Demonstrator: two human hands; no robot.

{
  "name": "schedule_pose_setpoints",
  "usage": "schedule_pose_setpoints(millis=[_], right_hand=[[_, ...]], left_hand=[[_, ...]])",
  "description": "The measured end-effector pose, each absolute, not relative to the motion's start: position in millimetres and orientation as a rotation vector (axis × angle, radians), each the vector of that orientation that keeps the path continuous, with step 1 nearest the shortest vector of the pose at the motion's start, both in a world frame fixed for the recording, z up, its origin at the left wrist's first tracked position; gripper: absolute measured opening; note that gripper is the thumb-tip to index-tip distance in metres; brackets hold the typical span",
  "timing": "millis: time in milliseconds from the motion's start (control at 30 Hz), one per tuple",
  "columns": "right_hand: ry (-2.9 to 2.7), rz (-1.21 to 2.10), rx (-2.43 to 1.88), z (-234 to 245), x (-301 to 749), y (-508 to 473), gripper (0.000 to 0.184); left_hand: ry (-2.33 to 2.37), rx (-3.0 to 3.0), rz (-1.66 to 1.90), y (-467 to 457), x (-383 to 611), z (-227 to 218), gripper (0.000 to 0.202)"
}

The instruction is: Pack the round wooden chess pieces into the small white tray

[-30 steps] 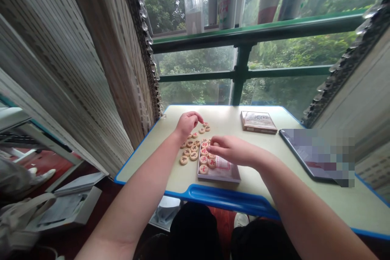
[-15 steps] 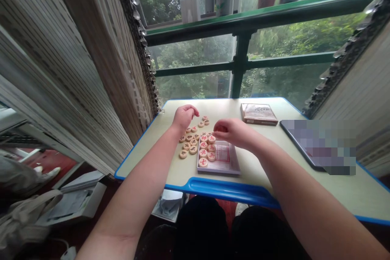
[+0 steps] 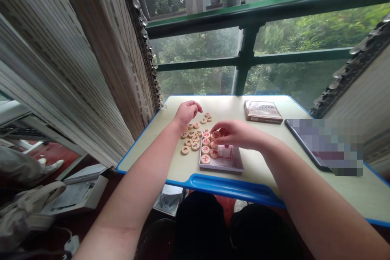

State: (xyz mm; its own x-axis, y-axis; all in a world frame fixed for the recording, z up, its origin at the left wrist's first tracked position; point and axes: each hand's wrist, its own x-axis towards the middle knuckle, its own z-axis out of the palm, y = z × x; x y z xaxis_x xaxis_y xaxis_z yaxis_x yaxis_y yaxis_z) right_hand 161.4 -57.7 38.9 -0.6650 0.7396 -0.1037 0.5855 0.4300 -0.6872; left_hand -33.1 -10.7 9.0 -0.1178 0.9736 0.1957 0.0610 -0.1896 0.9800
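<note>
Several round wooden chess discs (image 3: 191,140) with red and black characters lie loose on the table. More of them, red-marked, sit in a shallow box tray (image 3: 229,164) near the front edge. My right hand (image 3: 236,134) hovers over the tray, fingers pinched on a red-marked disc (image 3: 216,135). My left hand (image 3: 187,112) rests curled at the far side of the loose discs; what its fingers hold, if anything, is hidden.
The pale table (image 3: 268,158) has a blue rim and a blue groove at the front. A flat brown box lid (image 3: 263,111) lies at the back. A dark tablet (image 3: 323,142) lies at the right. Bamboo blinds flank a green window frame.
My right hand lifted off the tray's discs, drew back toward the tray's far edge and now pinches a red-marked disc. The left hand stays curled. The view tilted slightly down.
</note>
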Motion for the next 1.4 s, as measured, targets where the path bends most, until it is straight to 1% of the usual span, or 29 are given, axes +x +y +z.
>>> schedule_pose_setpoints(millis=[100, 233, 467, 567, 700, 867, 967, 1100, 1400], right_hand=[[-2.586, 0.964, -1.197, 42, 161, -60, 0.032], [-2.704, 0.869, -1.220, 46, 160, -65, 0.027], [-2.874, 0.864, -1.177, 44, 156, -68, 0.022], [-2.879, 0.796, -1.190, 43, 155, -69, 0.021], [-2.850, 0.711, -1.261, 44, 154, -73, 0.023], [-2.830, 0.709, -1.211, 44, 157, -73, 0.022], [-2.798, 0.702, -1.169, 44, 159, -71, 0.023], [-2.776, 0.697, -1.138, 43, 160, -70, 0.025], [-2.823, 0.630, -1.161, 43, 160, -71, 0.019]], left_hand=[[1.257, 1.370, 1.396, -11, -31, 8, 0.016], [1.285, 1.428, 1.352, -11, -29, 5, 0.017], [1.312, 1.476, 1.321, -14, -27, 6, 0.017], [1.316, 1.458, 1.328, -14, -27, 7, 0.015], [1.346, 1.514, 1.301, -14, -25, 3, 0.016], [1.455, 1.767, 1.195, -18, -22, -2, 0.019], [1.422, 1.927, 1.128, -22, -20, -1, 0.019], [1.415, 1.960, 1.074, -25, -19, 0, 0.016], [1.495, 2.032, 1.047, -25, -21, 0, 0.016]])
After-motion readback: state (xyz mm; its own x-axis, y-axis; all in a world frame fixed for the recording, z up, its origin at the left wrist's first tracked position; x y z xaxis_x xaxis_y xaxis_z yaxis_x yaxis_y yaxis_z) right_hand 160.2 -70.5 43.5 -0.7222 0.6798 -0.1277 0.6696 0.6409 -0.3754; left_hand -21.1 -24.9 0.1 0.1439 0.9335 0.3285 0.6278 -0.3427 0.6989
